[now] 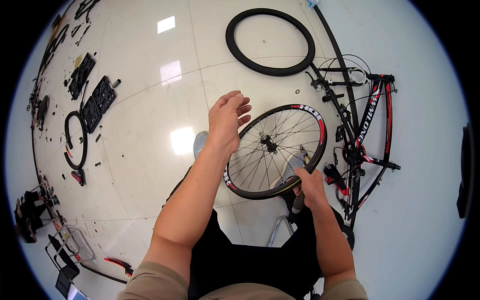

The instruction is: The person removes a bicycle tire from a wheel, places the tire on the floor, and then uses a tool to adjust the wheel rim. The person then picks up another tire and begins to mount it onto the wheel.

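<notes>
A spoked bicycle wheel, with a black rim and red and white markings, is tilted in front of me above my shoes. My right hand is closed on its lower right rim, thumb on top. A grey cylindrical piece pokes out below that hand; I cannot tell what it is. My left hand hovers beside the wheel's upper left edge, empty, its fingers loosely bent and apart. Farther ahead, a loose black tyre lies on the floor.
To the right, a black, red and white bicycle frame lies with its handlebar and cables. Opened black tool cases and a curved black tyre piece are on the left floor, among scattered small parts. A metal-legged chair stands lower left.
</notes>
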`<state>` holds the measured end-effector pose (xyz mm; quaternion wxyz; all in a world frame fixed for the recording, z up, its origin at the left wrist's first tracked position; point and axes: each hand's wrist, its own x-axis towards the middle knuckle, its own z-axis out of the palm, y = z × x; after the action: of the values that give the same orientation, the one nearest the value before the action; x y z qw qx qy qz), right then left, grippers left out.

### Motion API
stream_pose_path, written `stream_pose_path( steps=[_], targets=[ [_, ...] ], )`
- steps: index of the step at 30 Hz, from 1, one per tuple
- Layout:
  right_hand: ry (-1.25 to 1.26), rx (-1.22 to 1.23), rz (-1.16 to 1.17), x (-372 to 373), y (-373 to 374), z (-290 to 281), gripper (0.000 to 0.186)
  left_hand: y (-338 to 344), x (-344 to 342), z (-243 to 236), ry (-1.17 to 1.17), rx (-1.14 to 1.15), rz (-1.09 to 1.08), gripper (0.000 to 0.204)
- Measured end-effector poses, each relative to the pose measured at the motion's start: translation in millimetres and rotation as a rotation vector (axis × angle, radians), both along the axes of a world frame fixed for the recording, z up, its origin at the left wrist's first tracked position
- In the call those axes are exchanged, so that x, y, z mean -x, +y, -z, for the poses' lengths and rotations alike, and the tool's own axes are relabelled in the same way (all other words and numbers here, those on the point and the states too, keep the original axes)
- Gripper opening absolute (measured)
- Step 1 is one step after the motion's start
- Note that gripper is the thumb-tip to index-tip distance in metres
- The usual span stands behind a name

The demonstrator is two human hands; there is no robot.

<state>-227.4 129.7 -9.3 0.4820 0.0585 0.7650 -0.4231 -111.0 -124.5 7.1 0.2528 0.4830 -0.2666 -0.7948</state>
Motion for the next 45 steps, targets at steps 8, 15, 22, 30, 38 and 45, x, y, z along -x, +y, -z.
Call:
stream_pose_path(
  steps=[8, 15, 22, 30, 38, 45],
  targets=[
    [-0.358, 0.064, 0.251, -8, 8, 5, 0.022, -4, -5, -2, 0.052, -0.054, -0.039, 0.041],
    [-0.441, 0.071, 0.359, -18, 15, 19, 0.029, -4, -7, 2, 0.066, -0.068, -0.031, 0.039],
    [-0.390, 0.110, 0.282, -25, 4, 17, 0.022, -1, -5, 1, 0.051, -0.086, -0.016, 0.041],
    [-0.366, 0.306, 0.450, 23, -37, 6, 0.015, -5, -8, 2, 0.051, -0.098, -0.050, 0.039],
    [-0.076, 0.598, 0.358, 87, -103, -60, 0.023, -13, -10, 8, 0.155, -0.004, -0.218, 0.031],
    [-0.003, 0.333, 0.264, 59, -67, -7, 0.034, -12, -12, 2, 0.070, -0.061, -0.215, 0.033]
  ],
)
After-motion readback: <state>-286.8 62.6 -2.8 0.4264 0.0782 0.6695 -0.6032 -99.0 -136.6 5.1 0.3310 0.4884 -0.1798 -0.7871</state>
